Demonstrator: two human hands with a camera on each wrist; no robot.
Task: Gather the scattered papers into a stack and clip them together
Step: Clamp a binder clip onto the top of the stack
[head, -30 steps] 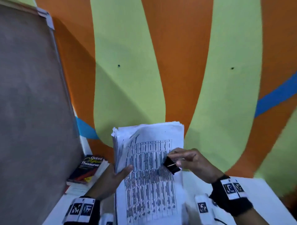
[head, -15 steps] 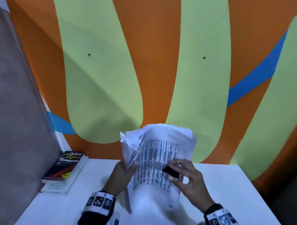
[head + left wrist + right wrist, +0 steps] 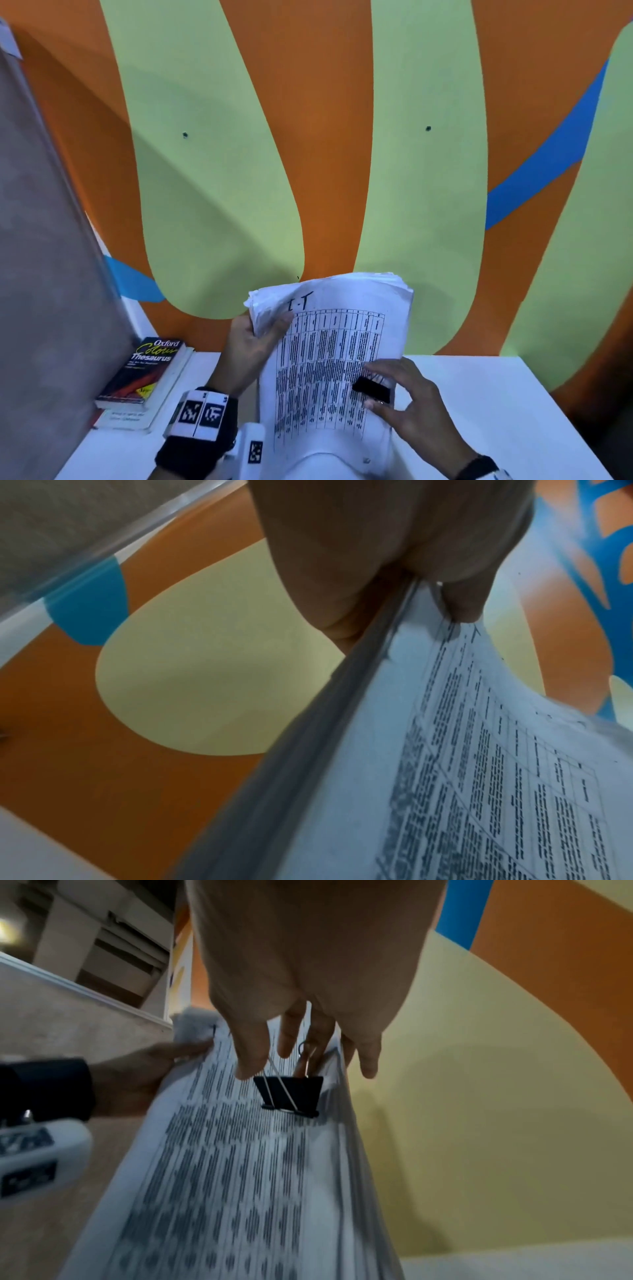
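A thick stack of white papers (image 3: pixel 329 359) with a printed table on its front sheet stands upright over the white table (image 3: pixel 496 411). My left hand (image 3: pixel 253 339) grips the stack at its upper left corner, thumb on the front sheet. The left wrist view shows that thumb (image 3: pixel 462 601) pressing the stack (image 3: pixel 479 750) edge-on. My right hand (image 3: pixel 394 385) pinches a black binder clip (image 3: pixel 371 390) against the right side of the front sheet. In the right wrist view the clip (image 3: pixel 289 1093) hangs by its wire handles from my right hand (image 3: pixel 301 1053), over the paper (image 3: pixel 240 1177).
A dark Oxford thesaurus (image 3: pixel 150 373) lies on another book at the table's far left, beside a grey panel (image 3: pixel 44 274). An orange, green and blue painted wall (image 3: pixel 325 154) stands right behind the table. Bare white tabletop shows to the right of the stack.
My left hand has slid up the stack's left edge to the top corner. My right hand with the clip has dropped lower along the right side of the front sheet.
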